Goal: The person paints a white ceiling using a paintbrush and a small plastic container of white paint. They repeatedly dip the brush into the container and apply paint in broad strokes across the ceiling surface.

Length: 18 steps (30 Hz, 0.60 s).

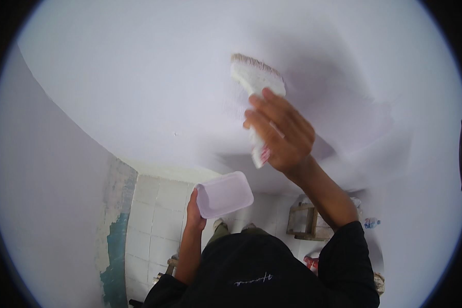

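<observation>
Hands well apart here, and both are busy! The right hand (288,132) is wrapped round a wide white brush (259,77), bristles up, at the pale wall (138,92), well above its lower edge; whether they touch, I can't tell. Down lower, the left hand (194,214) grips a pale tray (226,195) by its left edge, over the tiled floor (161,223). A wooden frame (310,222) sits off to the right.
</observation>
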Each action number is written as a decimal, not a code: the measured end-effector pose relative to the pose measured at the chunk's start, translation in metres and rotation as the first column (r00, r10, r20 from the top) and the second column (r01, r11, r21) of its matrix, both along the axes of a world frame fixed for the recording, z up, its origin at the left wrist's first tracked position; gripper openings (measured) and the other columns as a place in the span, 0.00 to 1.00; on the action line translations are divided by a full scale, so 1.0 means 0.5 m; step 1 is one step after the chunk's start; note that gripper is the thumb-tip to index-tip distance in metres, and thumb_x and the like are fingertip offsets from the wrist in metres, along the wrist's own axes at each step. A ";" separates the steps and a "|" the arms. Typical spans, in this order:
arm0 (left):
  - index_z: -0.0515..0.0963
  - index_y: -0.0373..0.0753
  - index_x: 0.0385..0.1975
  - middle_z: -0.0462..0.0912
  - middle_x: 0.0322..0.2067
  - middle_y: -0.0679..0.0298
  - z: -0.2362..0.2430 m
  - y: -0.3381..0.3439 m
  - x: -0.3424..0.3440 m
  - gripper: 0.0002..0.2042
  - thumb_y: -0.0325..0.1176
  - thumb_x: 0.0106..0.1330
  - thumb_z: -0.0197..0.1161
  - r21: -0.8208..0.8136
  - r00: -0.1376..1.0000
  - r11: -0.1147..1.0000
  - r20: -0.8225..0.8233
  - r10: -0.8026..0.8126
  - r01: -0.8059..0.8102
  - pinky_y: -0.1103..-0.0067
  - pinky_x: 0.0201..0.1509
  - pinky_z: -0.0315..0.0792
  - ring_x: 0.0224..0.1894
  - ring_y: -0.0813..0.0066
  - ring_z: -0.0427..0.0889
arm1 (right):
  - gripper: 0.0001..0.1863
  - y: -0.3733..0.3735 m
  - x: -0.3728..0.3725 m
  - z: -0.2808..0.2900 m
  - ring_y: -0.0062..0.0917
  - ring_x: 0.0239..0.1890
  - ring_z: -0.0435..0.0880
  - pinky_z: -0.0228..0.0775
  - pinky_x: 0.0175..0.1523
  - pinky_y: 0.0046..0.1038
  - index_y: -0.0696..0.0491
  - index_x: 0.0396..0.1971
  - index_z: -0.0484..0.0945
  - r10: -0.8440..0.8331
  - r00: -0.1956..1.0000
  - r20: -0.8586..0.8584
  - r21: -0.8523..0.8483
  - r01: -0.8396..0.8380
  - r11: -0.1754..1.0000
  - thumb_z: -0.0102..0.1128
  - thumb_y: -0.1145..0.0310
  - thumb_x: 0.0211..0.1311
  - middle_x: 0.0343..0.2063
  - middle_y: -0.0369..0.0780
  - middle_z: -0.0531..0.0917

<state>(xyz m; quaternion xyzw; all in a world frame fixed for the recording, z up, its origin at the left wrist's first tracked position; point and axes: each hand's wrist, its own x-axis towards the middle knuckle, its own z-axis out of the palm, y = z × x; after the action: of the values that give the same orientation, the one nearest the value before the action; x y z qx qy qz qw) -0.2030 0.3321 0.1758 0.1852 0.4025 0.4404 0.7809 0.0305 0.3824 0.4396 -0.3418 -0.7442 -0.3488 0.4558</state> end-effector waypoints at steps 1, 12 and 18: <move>0.64 0.33 0.66 0.74 0.61 0.54 0.002 -0.002 0.001 0.28 0.50 0.78 0.43 -0.010 1.000 1.000 -0.002 0.011 -0.011 0.67 0.68 0.66 0.64 0.61 0.72 | 0.14 -0.006 0.003 -0.026 0.39 0.46 0.86 0.83 0.48 0.32 0.46 0.37 0.83 -0.041 0.996 0.074 0.033 0.039 0.999 0.69 0.74 0.47 0.41 0.37 0.86; 0.64 0.33 0.66 0.74 0.61 0.54 -0.003 -0.006 0.011 0.28 0.50 0.78 0.44 0.014 1.000 1.000 -0.026 0.011 -0.010 0.68 0.67 0.67 0.64 0.62 0.72 | 0.10 -0.047 0.039 -0.322 0.34 0.48 0.87 0.84 0.49 0.33 0.49 0.35 0.84 0.008 1.000 0.029 -0.309 0.001 0.951 0.70 0.72 0.50 0.44 0.38 0.86; 0.64 0.34 0.67 0.73 0.62 0.55 0.002 -0.008 0.010 0.28 0.50 0.79 0.42 0.011 0.998 1.000 -0.059 -0.018 0.019 0.67 0.68 0.66 0.65 0.62 0.71 | 0.14 -0.045 0.062 -0.332 0.35 0.45 0.88 0.84 0.46 0.32 0.52 0.40 0.83 -0.054 0.978 -0.201 -0.518 -0.059 0.853 0.68 0.76 0.50 0.41 0.40 0.87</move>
<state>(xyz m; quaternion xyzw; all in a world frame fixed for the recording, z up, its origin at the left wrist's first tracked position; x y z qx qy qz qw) -0.1981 0.3279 0.1770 0.2062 0.4210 0.4298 0.7717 0.0616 0.3597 0.2738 -0.4859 -0.7594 -0.0958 0.4220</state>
